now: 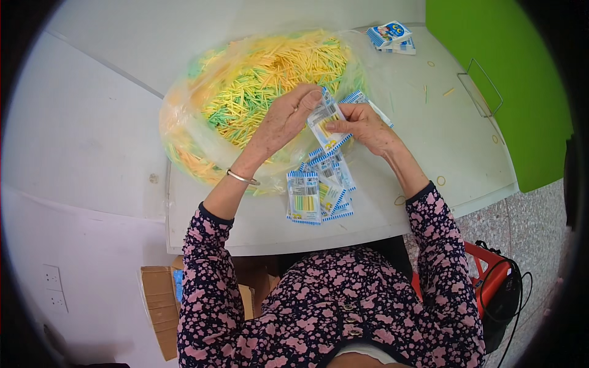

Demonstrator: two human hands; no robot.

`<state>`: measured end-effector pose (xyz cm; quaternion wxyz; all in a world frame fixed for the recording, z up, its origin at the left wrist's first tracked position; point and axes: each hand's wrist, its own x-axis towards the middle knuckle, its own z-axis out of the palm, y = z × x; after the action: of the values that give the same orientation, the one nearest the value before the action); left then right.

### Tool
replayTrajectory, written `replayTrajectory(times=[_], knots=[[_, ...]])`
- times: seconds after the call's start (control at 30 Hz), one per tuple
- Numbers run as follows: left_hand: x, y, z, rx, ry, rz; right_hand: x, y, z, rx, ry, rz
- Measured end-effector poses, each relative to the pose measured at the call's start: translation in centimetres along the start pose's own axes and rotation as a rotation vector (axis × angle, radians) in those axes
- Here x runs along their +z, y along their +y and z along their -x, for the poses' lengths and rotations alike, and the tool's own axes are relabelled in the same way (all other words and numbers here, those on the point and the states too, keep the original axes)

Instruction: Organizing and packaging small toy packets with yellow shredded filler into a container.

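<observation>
Between my two hands is a small blue-and-white packet (326, 127) with a clear window showing yellow sticks. My left hand (287, 118) pinches its upper edge. My right hand (368, 127) grips its right side, thumb across the front. Another striped packet (377, 109) shows just behind my right hand; whether the fingers touch it I cannot tell. Left of the packets, a large clear plastic bag (178, 116) gapes full of thin yellow, green and orange sticks (251, 92). Below my hands lies a loose pile of similar packets (304, 197), several overlapping on the white table.
At the table's (429, 147) far right corner sits a small stack of packets (391, 35). Rubber bands (440, 181) and a few stray sticks (449, 92) are scattered on the right. A green panel with a metal handle (481, 92) borders that side. A cardboard box (158, 306) stands below left.
</observation>
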<state>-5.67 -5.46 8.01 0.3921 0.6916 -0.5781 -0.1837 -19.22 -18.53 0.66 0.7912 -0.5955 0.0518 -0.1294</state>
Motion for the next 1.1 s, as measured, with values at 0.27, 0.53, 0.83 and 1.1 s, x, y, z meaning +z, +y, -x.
replayTrajectory(times=[0.27,0.53,0.83,1.1], knots=[[0.9,-1.2,0.8,-0.099,0.174,0.163,0.6,-0.2,0.1,-0.040,-0.017,-0.124],[1.1,0.9,3.2,-0.159,0.181,0.537,1.8,-1.3,1.2,0.017,-0.057,0.158],[1.7,2.1,6.3,-0.200,0.203,0.554,4.5,-1.9,3.4,-0.054,-0.129,0.219],[2.2,2.9,8.6,-0.231,0.222,0.565,4.8,-0.6,4.3,0.021,-0.155,0.245]])
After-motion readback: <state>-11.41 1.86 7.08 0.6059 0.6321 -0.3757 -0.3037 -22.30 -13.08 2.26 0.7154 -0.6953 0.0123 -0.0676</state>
